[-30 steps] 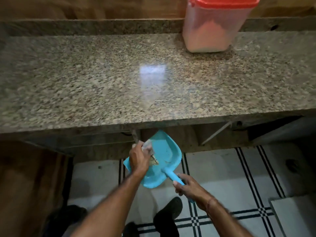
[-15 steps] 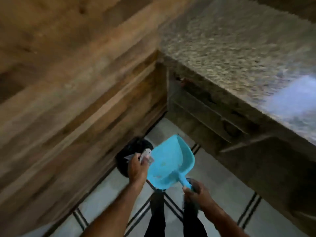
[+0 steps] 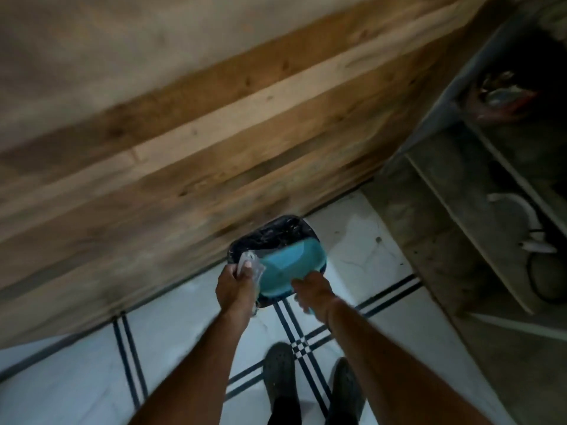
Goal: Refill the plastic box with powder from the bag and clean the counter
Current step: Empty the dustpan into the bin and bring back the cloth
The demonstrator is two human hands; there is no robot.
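Note:
A blue dustpan (image 3: pixel 283 271) is tipped over a black-lined bin (image 3: pixel 273 233) that stands on the floor against the wooden wall. My right hand (image 3: pixel 313 291) grips the dustpan's handle, which is mostly hidden under the hand. My left hand (image 3: pixel 234 288) holds a crumpled clear plastic bag (image 3: pixel 250 263) at the bin's left rim. The plastic box and the counter top are out of view.
A wood-panelled wall (image 3: pixel 184 142) fills the upper left. Open shelves under the counter (image 3: pixel 478 191) stand at the right with a cable and small items. The white tiled floor (image 3: pixel 362 250) has dark stripe lines. My two dark shoes (image 3: pixel 280 372) are below.
I have turned left from the counter toward the wall and floor. Both hands carried the dustpan and bag over to the black bin, and the dustpan is now tipped above it.

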